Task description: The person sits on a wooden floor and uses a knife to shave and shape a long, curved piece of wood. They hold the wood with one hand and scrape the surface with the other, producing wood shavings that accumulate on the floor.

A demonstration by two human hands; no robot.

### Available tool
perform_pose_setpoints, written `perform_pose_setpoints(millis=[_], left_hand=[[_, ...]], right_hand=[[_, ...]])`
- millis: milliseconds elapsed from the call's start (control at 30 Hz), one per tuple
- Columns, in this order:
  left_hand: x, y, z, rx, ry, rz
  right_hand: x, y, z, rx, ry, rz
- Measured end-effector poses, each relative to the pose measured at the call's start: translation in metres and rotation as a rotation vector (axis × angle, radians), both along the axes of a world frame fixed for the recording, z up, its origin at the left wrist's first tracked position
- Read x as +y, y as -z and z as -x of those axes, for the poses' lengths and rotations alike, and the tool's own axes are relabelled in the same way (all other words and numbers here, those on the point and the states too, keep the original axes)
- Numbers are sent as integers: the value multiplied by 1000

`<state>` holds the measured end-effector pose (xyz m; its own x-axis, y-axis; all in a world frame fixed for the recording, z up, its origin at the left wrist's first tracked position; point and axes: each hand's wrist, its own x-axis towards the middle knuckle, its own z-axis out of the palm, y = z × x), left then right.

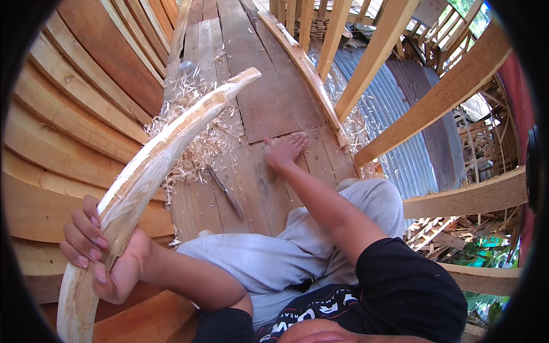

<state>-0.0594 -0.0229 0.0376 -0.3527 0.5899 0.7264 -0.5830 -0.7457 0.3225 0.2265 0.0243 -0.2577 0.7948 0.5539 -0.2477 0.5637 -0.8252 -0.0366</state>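
Left hand (100, 251) has its grip wrapped round the lower part of a long curved, pale shaved timber (150, 166), fingers closed on it, holding it up so it arcs away over the plank floor (269, 97). Right hand (284, 150) is stretched out, arm straight, palm flat on the planks, fingers spread, holding nothing. Wood shavings (197, 143) and a dark metal tool (226, 191) lie between the two.

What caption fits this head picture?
Left hand grips a curved wooden rib; right hand rests on plank floor.
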Motion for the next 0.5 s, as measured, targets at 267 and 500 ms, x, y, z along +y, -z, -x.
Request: perform_pose_setpoints(millis=[267,500], left_hand=[[-3,-4,7,-22,5,-17],[-2,-3,6,-42,9,-12]], right_hand=[[19,-9,54,200,-151,-83],[12,-8,16,810,-400,-267]])
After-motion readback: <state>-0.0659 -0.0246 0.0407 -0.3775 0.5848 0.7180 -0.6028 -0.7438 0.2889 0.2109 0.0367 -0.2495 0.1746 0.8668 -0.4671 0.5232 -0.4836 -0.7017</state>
